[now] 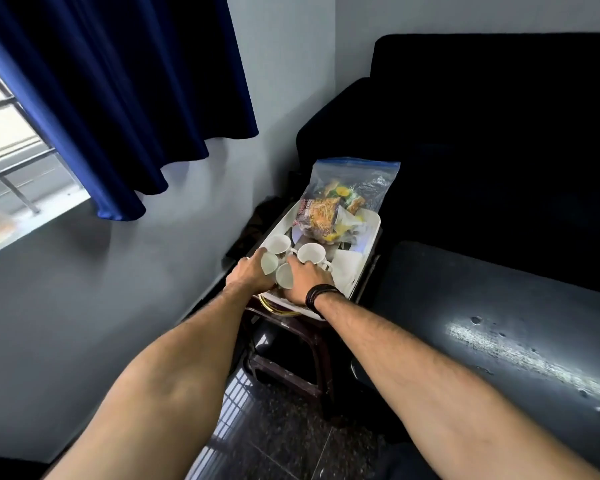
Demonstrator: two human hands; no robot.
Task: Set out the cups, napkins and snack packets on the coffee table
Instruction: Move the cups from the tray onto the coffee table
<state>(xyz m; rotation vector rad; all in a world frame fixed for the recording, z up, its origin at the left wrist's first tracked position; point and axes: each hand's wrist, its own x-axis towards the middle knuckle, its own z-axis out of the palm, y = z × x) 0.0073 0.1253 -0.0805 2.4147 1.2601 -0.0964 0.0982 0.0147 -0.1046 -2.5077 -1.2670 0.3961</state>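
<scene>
A white tray (370,250) rests on a dark stool in the room's corner. In it are several white cups. My left hand (250,273) grips one tilted cup (269,263) at the tray's near left. My right hand (309,278) grips another tilted cup (284,276) beside it. Two more cups stand upright behind them, one (279,244) on the left and one (311,253) on the right. A clear zip bag of snack packets (340,199) lies across the tray's far end. White napkins (347,268) lie at the tray's right side.
A dark glossy coffee table (499,327) stretches to the right of the stool (291,362). A dark sofa (482,133) stands behind it. A blue curtain (111,98) and a barred window (7,161) are on the left wall. The floor is dark tile.
</scene>
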